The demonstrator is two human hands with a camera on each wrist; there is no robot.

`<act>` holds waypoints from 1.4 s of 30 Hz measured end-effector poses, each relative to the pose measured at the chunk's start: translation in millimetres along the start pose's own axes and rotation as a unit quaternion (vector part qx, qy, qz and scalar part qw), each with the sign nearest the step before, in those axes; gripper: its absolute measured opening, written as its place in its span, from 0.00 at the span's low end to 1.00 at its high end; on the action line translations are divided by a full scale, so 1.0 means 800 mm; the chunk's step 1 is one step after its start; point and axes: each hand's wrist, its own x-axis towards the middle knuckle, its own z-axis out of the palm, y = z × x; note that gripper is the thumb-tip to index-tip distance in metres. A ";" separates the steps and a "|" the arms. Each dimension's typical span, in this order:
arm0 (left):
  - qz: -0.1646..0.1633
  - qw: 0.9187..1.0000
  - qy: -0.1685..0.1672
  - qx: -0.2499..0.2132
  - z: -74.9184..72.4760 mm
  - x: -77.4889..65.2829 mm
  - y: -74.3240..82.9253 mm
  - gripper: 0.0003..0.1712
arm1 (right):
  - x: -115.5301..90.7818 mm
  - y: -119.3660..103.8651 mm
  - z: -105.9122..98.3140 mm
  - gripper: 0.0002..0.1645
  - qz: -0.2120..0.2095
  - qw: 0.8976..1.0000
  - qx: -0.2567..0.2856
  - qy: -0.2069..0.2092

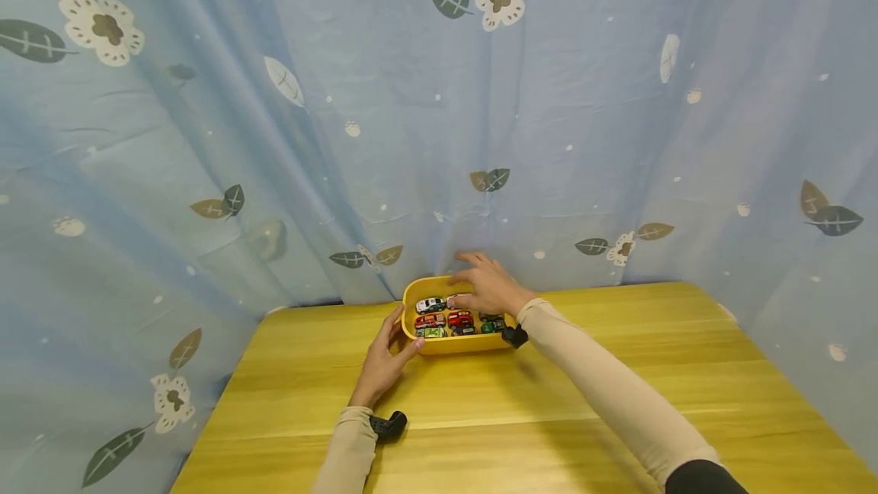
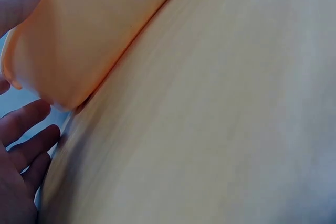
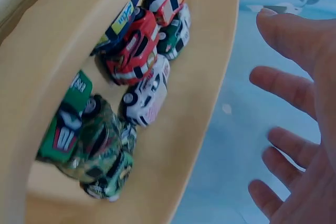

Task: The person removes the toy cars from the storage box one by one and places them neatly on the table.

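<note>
A yellow plastic bin (image 1: 459, 345) stands at the table's back edge with several small toy cars inside. My left hand (image 1: 382, 366) holds the bin's left end, with the thumb (image 2: 20, 4) on the rim and some lower fingers spread off the wall. Above the far rim is my right hand (image 1: 490, 287), its fingers spread and holding nothing. The right wrist view has the cars close up: a red car (image 3: 134, 51), a white car (image 3: 147, 98), a camouflage car (image 3: 97, 140) and others packed beside them. My right forearm covers the bin's right end in the head view.
The wood-grain table (image 1: 549, 418) stretches in front of the bin and to both sides. A blue curtain (image 1: 411, 136) with flowers and leaves hangs right behind the table's back edge. Each wrist carries a black device (image 1: 389, 425).
</note>
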 end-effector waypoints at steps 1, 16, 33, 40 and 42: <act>-0.001 1.000 0.000 0.000 0.001 0.000 0.001 0.50 | 0.003 0.000 0.003 0.27 0.000 1.000 0.000 -0.004; 0.004 1.000 0.006 0.000 0.006 -0.001 -0.002 0.49 | 0.033 0.000 0.031 0.20 0.004 0.999 -0.001 -0.045; 0.001 1.000 0.010 0.005 0.002 0.001 0.004 0.49 | 0.067 -0.001 0.034 0.17 0.026 0.998 0.010 -0.064; 0.003 1.000 0.006 -0.002 0.004 0.001 0.003 0.49 | 0.074 0.003 0.043 0.16 0.037 0.996 0.013 -0.078; 0.000 1.000 0.008 -0.003 0.004 -0.001 0.002 0.49 | 0.076 0.005 0.047 0.16 0.034 0.996 0.011 -0.081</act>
